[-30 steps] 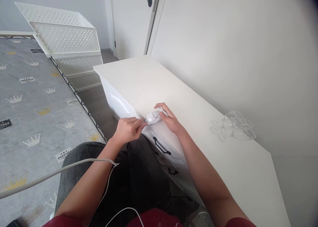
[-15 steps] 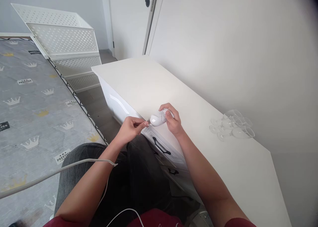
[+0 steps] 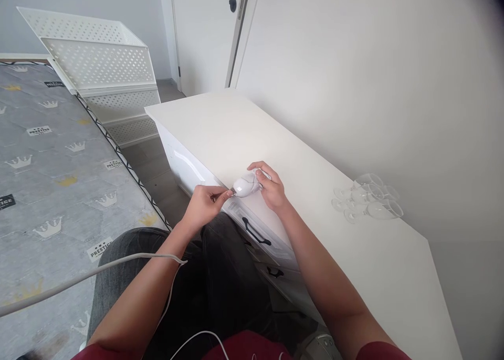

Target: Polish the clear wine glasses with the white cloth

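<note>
In the head view a small stemmed glass (image 3: 240,187) is held sideways over the front edge of the white cabinet. My left hand (image 3: 205,204) pinches it by the stem end, thumb against the fingers. A white cloth (image 3: 253,180) fills or covers the bowl; how far it goes inside I cannot tell. My right hand (image 3: 272,188) is closed around the cloth at the bowl's mouth, with the fingers curled over the far side. Several clear stemmed glasses (image 3: 368,197) lie on their sides in a cluster on the cabinet top, right of my hands.
The white cabinet top (image 3: 220,124) runs along the wall, with black-handled drawers (image 3: 255,231) below its edge. A grey mattress (image 3: 43,187) lies at left. White perforated racks (image 3: 102,63) stand near the door (image 3: 202,40). A pale cable (image 3: 98,268) crosses my left forearm.
My right hand has shifted slightly left and turned with the cloth against the bowl. The glass has moved a little left. My left hand keeps its pinch on the stem.
</note>
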Demonstrator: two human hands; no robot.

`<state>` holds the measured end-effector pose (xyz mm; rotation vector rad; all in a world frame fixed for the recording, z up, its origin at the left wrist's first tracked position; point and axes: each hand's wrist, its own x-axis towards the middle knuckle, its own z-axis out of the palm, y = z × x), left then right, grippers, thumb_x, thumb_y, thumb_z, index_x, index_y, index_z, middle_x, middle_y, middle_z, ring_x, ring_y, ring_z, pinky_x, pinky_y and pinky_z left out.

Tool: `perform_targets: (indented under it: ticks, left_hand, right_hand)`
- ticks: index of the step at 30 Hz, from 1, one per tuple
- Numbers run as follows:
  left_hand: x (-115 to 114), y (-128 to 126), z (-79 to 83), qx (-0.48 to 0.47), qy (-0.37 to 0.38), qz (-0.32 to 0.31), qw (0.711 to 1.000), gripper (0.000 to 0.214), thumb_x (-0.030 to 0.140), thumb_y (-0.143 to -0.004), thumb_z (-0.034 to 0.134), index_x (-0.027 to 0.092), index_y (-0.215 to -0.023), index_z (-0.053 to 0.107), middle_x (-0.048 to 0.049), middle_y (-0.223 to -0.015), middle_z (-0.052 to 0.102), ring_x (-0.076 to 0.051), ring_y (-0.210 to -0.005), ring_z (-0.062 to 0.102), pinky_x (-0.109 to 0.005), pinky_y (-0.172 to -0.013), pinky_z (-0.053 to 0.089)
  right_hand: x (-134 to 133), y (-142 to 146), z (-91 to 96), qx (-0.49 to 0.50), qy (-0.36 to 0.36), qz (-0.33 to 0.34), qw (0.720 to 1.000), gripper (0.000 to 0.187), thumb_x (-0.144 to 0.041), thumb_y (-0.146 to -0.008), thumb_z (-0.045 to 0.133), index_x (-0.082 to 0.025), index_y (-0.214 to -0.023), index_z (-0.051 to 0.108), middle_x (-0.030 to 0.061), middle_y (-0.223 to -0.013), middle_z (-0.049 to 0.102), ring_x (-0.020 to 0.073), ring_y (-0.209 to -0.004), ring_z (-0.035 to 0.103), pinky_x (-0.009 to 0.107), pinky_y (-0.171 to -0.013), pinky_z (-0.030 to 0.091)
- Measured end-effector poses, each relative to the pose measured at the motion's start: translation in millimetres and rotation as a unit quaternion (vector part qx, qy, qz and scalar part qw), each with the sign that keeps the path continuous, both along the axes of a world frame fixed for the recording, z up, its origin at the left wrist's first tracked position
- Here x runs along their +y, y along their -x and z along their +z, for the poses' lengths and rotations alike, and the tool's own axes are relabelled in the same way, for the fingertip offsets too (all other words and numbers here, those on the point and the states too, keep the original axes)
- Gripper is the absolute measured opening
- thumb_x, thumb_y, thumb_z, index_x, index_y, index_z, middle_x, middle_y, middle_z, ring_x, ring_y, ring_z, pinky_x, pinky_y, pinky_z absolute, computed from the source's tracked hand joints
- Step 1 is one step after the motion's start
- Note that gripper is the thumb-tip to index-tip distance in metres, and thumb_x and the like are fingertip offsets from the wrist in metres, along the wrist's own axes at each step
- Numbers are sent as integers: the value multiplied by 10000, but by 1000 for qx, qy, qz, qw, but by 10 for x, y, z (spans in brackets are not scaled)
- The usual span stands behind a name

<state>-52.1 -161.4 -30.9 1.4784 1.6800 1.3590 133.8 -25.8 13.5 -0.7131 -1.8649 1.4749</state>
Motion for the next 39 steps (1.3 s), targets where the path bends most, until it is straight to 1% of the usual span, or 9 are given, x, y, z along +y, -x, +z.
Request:
perform_targets:
  ticks: [4, 7, 14, 18, 21, 25, 28, 33, 39]
  left_hand:
    - [-9, -39, -101, 220, -105, 73, 967, 359, 421, -1030, 593, 197, -838, 796, -43, -622, 664, -155, -591, 576, -287, -562, 326]
    - [-19, -58, -117, 261, -119, 72, 955, 344, 413, -1029, 603, 207, -815, 777, -46, -617, 655, -160, -592, 579, -292, -552, 301]
    - [-11, -96, 53, -80, 40, -49, 995, 481, 560, -991, 634, 150, -806, 803, -2, -497, 564, -121, -465, 472, -267, -502, 340]
    - [17, 18, 51, -315, 140, -127, 930, 480, 613, -885, 751, 147, -782, 808, 23, -452, 437, -115, -430, 440, -261, -452, 347]
    - [32, 122, 13, -366, 198, -199, 887, 499, 626, -858, 774, 137, -768, 817, 28, -450, 374, -109, -409, 394, -249, -405, 198]
    - [33, 131, -39, -282, 135, -148, 938, 476, 606, -913, 729, 153, -804, 826, 25, -453, 423, -113, -433, 417, -269, -467, 326]
    - [14, 54, -74, -77, 27, -41, 996, 446, 550, -986, 653, 165, -844, 828, -8, -531, 568, -128, -498, 493, -284, -543, 381]
    - [-10, -46, -141, 188, -114, 68, 973, 356, 429, -1023, 598, 190, -871, 813, -58, -660, 703, -168, -619, 612, -297, -598, 390]
    - [9, -85, -35, 41, 20, -56, 997, 469, 505, -1048, 558, 165, -838, 804, -20, -567, 643, -132, -525, 554, -265, -567, 390]
  right_hand:
    - [11, 14, -14, 4, 36, -6, 999, 406, -638, -1005, 578, -263, -1136, 659, 28, -902, 542, 202, -751, 482, 331, -694, 428]
    - [-4, 5, 20, 4, 12, 5, 1000, 388, -623, -1017, 574, -258, -1093, 680, 37, -1004, 579, 190, -786, 488, 320, -711, 425]
    - [-30, -28, 78, 7, -38, -28, 999, 386, -621, -1021, 552, -254, -973, 661, 37, -894, 557, 207, -752, 476, 356, -709, 418]
    - [-72, -74, 74, 23, -92, -45, 994, 370, -588, -1030, 533, -257, -935, 666, 49, -880, 579, 238, -771, 514, 401, -746, 436]
    - [-90, -104, 69, 22, -110, -50, 992, 364, -579, -1027, 542, -258, -924, 677, 56, -876, 595, 250, -773, 527, 413, -741, 432]
    - [-66, -84, 64, 25, -90, -36, 995, 350, -571, -1033, 558, -260, -977, 709, 52, -921, 623, 234, -808, 540, 395, -760, 428]
    - [-43, -51, 59, 12, -55, -20, 998, 361, -597, -1033, 557, -270, -1029, 711, 44, -971, 627, 219, -818, 531, 371, -747, 419]
    - [-37, -29, 57, -11, -39, -9, 999, 385, -635, -1024, 554, -283, -1071, 702, 39, -990, 612, 212, -808, 514, 351, -696, 404]
    - [-19, -44, 60, 31, -93, -39, 994, 336, -549, -1067, 528, -249, -978, 652, 32, -927, 584, 212, -832, 523, 373, -795, 423]
